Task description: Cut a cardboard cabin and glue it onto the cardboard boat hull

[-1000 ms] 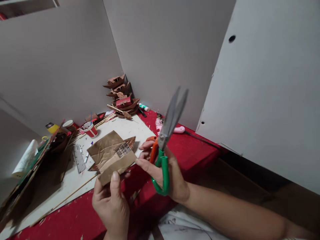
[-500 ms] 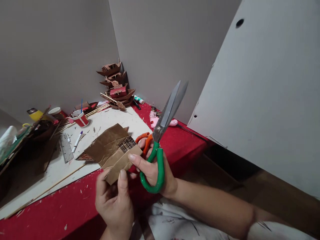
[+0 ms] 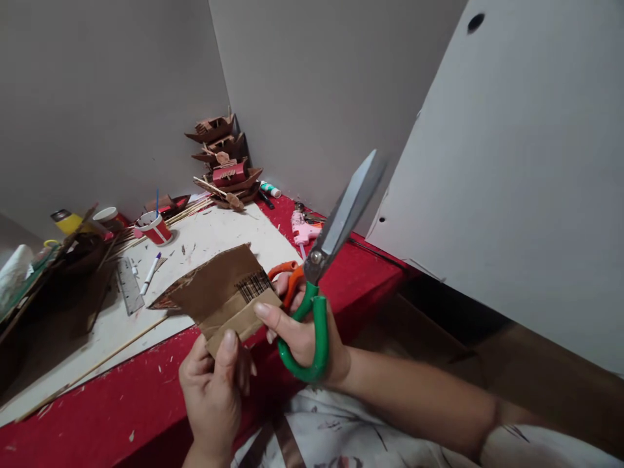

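Observation:
A folded piece of brown cardboard (image 3: 214,279) is held between both hands over the table's front edge. Part of its top layer shows bare, dark corrugated ridges near the right end. My left hand (image 3: 214,383) pinches the near left corner, thumb on top. With its thumb pressed on the near strip, my right hand (image 3: 307,338) grips the right end. Scissors (image 3: 336,234) with one green and one orange handle hang in that same right hand, blades pointing up and away to the right; the blades are nearly together and touch nothing.
Small model boats (image 3: 224,162) are stacked in the far corner. Nearby are a pink glue gun (image 3: 305,229), red-and-white paper cup (image 3: 155,230), marker (image 3: 151,273), clear ruler (image 3: 129,286) and thin wooden stick (image 3: 97,365). A white panel (image 3: 526,162) stands at right.
My left hand has shifted slightly left along the cardboard, which has tilted and flattened a little. The scissors have swung right with my right hand.

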Tool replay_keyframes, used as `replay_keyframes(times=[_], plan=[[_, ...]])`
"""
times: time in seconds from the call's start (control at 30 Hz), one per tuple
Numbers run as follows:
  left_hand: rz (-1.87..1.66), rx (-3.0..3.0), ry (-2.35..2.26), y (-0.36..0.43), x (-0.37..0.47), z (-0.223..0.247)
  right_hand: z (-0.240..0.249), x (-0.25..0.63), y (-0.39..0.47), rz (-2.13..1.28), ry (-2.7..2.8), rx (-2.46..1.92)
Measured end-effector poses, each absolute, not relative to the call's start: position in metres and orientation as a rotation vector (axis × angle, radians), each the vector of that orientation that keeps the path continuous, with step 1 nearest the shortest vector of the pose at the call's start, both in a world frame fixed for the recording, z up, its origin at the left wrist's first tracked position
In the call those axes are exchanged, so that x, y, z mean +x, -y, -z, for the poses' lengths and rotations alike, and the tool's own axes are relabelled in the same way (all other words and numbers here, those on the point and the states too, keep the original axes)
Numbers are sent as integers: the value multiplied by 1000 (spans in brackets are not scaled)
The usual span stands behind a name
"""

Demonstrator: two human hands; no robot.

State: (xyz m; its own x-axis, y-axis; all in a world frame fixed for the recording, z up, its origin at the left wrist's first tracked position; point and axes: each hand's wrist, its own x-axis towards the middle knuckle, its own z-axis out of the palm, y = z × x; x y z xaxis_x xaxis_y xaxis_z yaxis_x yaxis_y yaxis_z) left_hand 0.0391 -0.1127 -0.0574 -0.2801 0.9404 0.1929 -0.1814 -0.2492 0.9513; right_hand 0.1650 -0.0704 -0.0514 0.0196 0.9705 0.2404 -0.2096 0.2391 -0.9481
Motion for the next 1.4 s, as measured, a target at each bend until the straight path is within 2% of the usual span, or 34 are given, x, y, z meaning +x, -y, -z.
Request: replay_keyframes(times=[0.13,0.23,0.47,0.7,0.87,1.13,1.4], plan=[[-1386,1091,-1027,108,22,52,48,167,65,-1206,1150,-820],[-1374,1137,-1040,109,17,45,40,168,61,-1308,1131,-769],[-1878,1279,-1226,116,25,52,33,163,67,-1391,987,-698],[-2080,1400,-1196,123,17,65,41,157,79,-1313,1089,-684],[-2243,1784,-1260,123,5,71,40,158,82,-1316,1114,-709],[-2131,1694,-1294,123,9,68,42,157,83,-1272,1105,-649],[-1866,1090,-1003,115,27,54,54,156,79,-840,1267,-802]])
